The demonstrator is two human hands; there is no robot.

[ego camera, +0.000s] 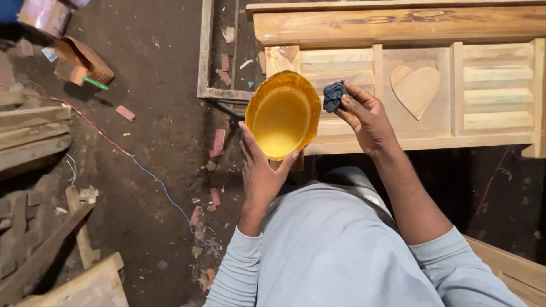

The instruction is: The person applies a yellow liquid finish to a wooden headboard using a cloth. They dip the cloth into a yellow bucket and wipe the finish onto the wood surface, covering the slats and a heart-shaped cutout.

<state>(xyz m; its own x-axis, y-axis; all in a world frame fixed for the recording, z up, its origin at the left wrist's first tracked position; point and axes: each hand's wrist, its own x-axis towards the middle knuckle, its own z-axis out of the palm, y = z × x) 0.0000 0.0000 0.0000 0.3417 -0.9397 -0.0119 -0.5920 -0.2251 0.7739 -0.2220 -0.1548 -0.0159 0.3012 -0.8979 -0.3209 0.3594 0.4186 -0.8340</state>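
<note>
My left hand [261, 170] holds a yellow plastic bowl [282, 113] from below, tilted so its inside faces me; it looks coated with an amber liquid. My right hand [367, 119] pinches a small dark blue rag [334, 95] just right of the bowl's rim. Behind both stands a pale wooden panel [398, 25] with a carved heart [416, 88] and slatted sections.
Dark dirt floor with wood scraps, and a red and blue wire [148, 170] running across it. Planks [34, 136] lie at the left, a wooden frame [205, 51] stands by the panel, and another board [512, 267] sits at the lower right.
</note>
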